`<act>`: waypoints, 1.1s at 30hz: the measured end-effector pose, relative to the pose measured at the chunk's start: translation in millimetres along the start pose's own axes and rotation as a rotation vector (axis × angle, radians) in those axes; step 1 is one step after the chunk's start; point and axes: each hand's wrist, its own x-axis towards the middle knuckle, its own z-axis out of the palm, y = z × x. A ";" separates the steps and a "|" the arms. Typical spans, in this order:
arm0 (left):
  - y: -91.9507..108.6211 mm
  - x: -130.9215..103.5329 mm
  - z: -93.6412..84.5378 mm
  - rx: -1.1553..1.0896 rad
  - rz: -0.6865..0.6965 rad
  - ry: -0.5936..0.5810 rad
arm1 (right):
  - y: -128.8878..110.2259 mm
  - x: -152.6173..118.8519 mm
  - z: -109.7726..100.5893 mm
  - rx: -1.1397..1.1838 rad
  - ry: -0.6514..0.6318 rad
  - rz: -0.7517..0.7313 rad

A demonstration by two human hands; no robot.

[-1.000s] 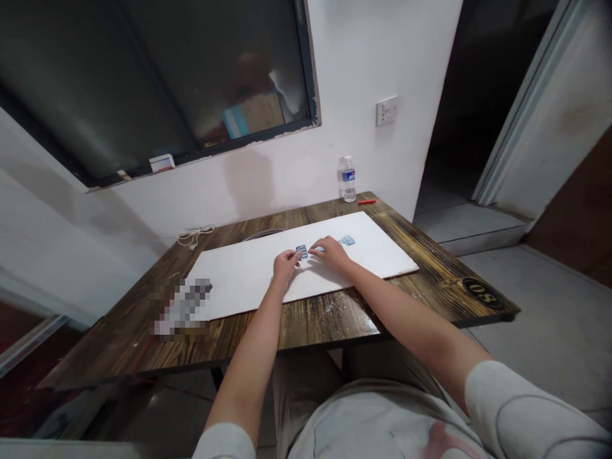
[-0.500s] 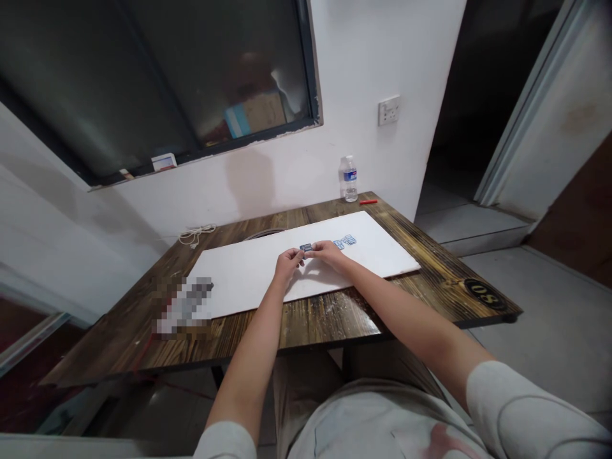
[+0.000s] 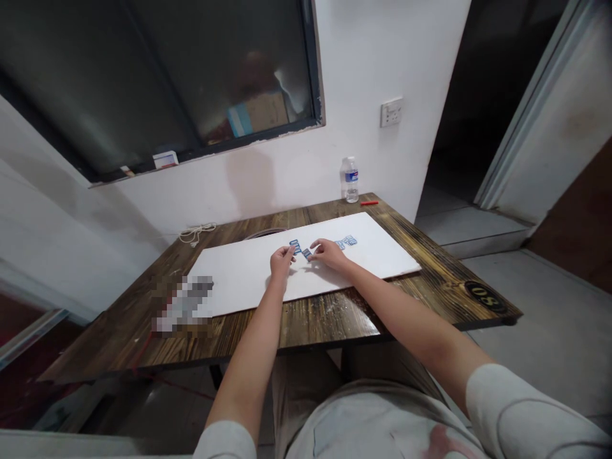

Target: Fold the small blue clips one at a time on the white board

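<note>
My left hand [image 3: 281,261] is closed, its thumb and fingers pinching small blue-and-white cards [image 3: 295,246] that stick out fanned past the fingertips. Just to the right, a small dark blue card or stack of cards [image 3: 306,254] sits at the fingertips of my right hand [image 3: 331,254], whose index finger is raised apart from it. Both hands are just over the white board [image 3: 248,274]. Beyond my right hand, several more small blue-and-white cards [image 3: 351,240] lie on the board, partly hidden by that hand.
The board rests on a dark wooden table [image 3: 329,319]. At the back stand a water bottle [image 3: 352,180] and a red pen [image 3: 369,203]. A coiled white cable [image 3: 197,233] lies at the back left. A pixelated patch [image 3: 186,306] covers the left side.
My hands were together on one small dark stack. Now they are apart, with fanned cards in the left and a dark piece by the right.
</note>
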 end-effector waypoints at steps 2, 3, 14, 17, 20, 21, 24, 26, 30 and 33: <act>-1.1 0.5 -0.1 0.008 -0.016 0.007 | -0.2 -2.6 -1.8 -0.196 0.020 -0.062; -1.0 0.3 0.1 0.012 -0.023 0.003 | -0.3 -3.3 -2.4 -0.272 0.035 -0.094; 12.7 -13.0 3.2 0.129 0.004 -0.218 | -0.3 4.0 4.4 0.063 0.058 -0.106; 12.6 -13.7 3.8 0.148 0.012 -0.257 | 2.1 5.3 5.3 0.122 0.046 -0.061; 11.1 -12.6 3.9 0.141 0.030 -0.263 | 4.2 6.4 4.4 0.192 0.033 -0.012; 10.8 -12.2 3.9 0.136 0.036 -0.265 | 4.5 6.5 3.9 0.213 0.027 -0.007; 10.9 -11.7 3.8 0.115 0.046 -0.265 | 4.7 6.5 2.9 0.254 0.011 -0.031; 11.4 -11.9 3.8 0.099 0.046 -0.258 | 4.8 6.5 2.9 0.271 0.006 -0.046; 10.2 -10.8 3.6 0.089 0.061 -0.215 | 5.2 7.2 2.8 0.204 0.016 -0.043; 5.0 -6.5 2.1 0.097 0.062 -0.123 | 4.4 6.3 1.7 -0.085 0.045 -0.136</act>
